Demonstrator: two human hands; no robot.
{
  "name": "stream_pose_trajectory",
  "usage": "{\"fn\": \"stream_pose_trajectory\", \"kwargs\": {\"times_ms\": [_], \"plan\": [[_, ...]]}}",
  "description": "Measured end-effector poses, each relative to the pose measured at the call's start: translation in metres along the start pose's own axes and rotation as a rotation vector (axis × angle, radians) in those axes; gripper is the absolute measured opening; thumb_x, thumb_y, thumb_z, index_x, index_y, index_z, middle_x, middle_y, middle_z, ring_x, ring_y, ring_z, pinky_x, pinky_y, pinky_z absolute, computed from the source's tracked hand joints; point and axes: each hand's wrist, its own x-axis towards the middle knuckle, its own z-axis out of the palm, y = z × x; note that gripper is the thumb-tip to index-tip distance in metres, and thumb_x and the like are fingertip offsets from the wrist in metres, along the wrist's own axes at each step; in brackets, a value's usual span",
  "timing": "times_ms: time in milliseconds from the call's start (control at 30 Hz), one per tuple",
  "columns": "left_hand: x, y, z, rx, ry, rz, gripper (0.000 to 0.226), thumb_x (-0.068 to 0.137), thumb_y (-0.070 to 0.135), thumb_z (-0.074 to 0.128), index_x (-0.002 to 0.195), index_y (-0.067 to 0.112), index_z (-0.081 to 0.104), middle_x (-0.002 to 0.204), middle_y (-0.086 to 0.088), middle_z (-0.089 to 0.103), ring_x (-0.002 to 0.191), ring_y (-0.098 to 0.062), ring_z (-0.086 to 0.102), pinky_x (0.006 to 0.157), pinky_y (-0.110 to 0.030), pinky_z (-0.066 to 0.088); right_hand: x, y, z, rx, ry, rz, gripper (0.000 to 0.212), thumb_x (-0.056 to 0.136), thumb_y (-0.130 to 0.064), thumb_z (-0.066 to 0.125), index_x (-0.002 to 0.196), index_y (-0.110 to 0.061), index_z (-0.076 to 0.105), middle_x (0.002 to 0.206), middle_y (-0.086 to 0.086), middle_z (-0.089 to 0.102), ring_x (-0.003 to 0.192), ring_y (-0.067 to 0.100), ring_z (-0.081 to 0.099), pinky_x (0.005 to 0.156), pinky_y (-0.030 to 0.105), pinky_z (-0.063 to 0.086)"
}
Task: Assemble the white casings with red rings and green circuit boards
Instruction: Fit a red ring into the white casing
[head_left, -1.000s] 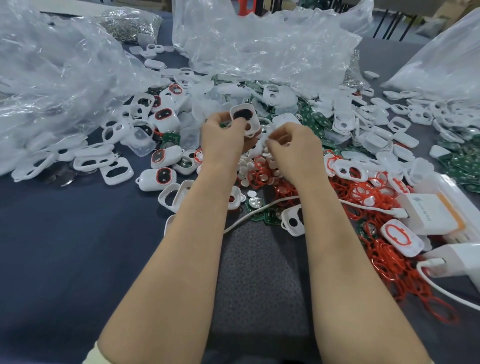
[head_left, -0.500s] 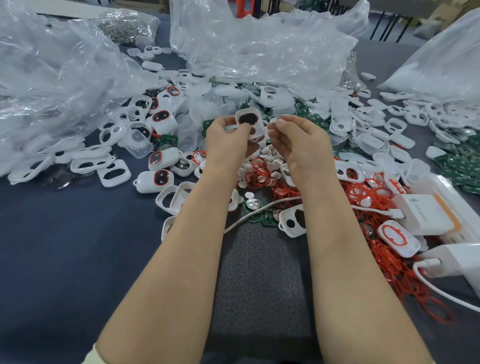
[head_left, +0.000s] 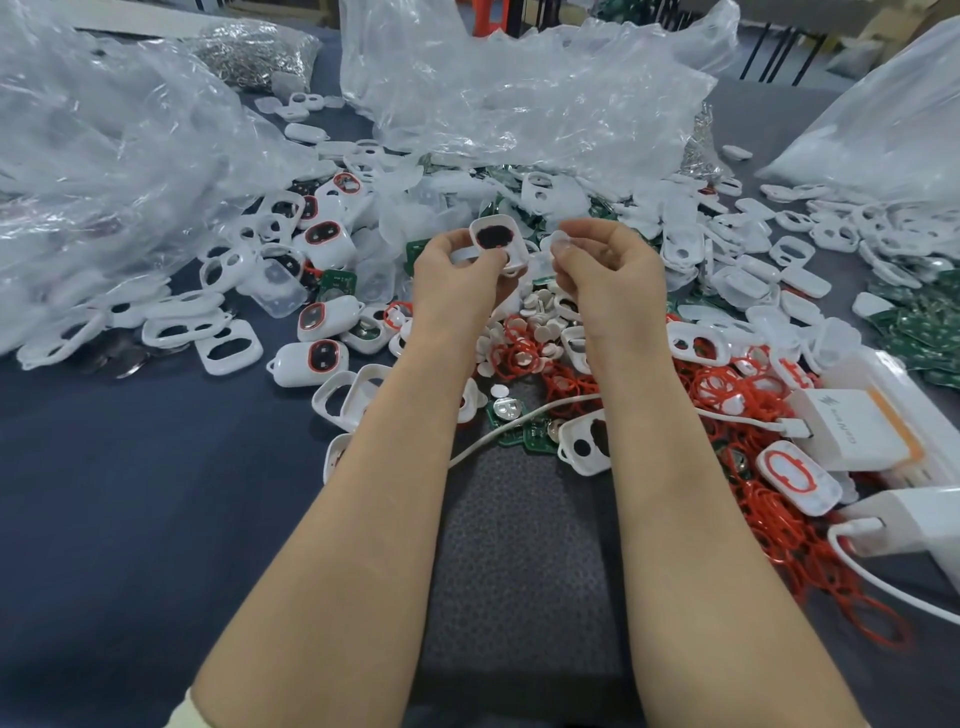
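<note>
Head view: you look down along both forearms at a dark blue worktop (head_left: 130, 493) strewn with parts, with a grey mat (head_left: 519, 545) in the near middle.
Hidden: your forearms cover part of the heaps of white buttons (head_left: 540, 312) and red rings (head_left: 779, 525), and some fingers of your left grip (head_left: 457, 280) sit behind what it holds.
Cut off: the clear plastic bags (head_left: 519, 93) run out of frame at the left, far and right edges. The white plug (head_left: 904, 525) at the near right is clipped by the edge.
Hard to make out: the opening of the held white casing (head_left: 496, 239) shows only as a dark patch, so I cannot tell what is inside it. The small pale piece (head_left: 563, 241) is translucent and blurred, and I cannot tell which part it is.
Hold, left: your left grip curls thumb and fingers round the white casing, raised above the button heap with its opening facing you.
Hold, right: your right grip (head_left: 608, 270) pinches the small pale piece at the fingertips, the other fingers loosely curled. The piece is just right of the casing and not touching it.
Task parts: casings with red rings fitted (head_left: 311, 357) lie to the left and bare white shells (head_left: 789, 249) to the far right. Green circuit boards (head_left: 930, 332) are heaped at the right edge.
Change: a second ago your right grip was turned knuckles-up over the buttons. Now its fingertips point up, level with the casing. The casing has barely moved.
</note>
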Motion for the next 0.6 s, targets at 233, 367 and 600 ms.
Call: {"fn": "stream_pose_trajectory", "kwargs": {"times_ms": [233, 367, 600], "plan": [[0.0012, -0.0013, -0.0001, -0.021, -0.011, 0.007, 0.019, 0.092, 0.001, 0.057, 0.108, 0.009, 0.053, 0.081, -0.004, 0.068, 0.062, -0.006, 0.070, 0.061, -0.016, 0.055, -0.0005, 0.0021, 0.0012, -0.113, 0.008, -0.082, 0.009, 0.088, -0.011, 0.067, 0.089, -0.019, 0.062, 0.082, -0.002, 0.065, 0.076, 0.006, 0.061, 0.077, 0.022, 0.054], [0.0026, -0.0020, -0.0005, 0.000, -0.010, 0.001, 0.018, 0.091, -0.001, 0.057, 0.104, 0.010, 0.053, 0.082, -0.005, 0.068, 0.066, -0.009, 0.070, 0.066, -0.019, 0.057, -0.0008, 0.0012, 0.0014, -0.163, -0.013, -0.125, 0.012, 0.087, -0.008, 0.065, 0.086, -0.020, 0.065, 0.078, -0.007, 0.064, 0.070, -0.002, 0.059, 0.073, 0.018, 0.051], [-0.0008, -0.0027, -0.0017, 0.053, -0.030, 0.026, 0.022, 0.090, 0.001, 0.059, 0.089, 0.023, 0.055, 0.094, -0.007, 0.066, 0.067, -0.007, 0.069, 0.062, -0.016, 0.054, -0.0031, 0.0016, 0.0045, -0.344, -0.022, -0.255, 0.010, 0.089, -0.008, 0.063, 0.095, -0.016, 0.065, 0.081, -0.012, 0.062, 0.074, -0.002, 0.058, 0.074, 0.014, 0.049]]}}
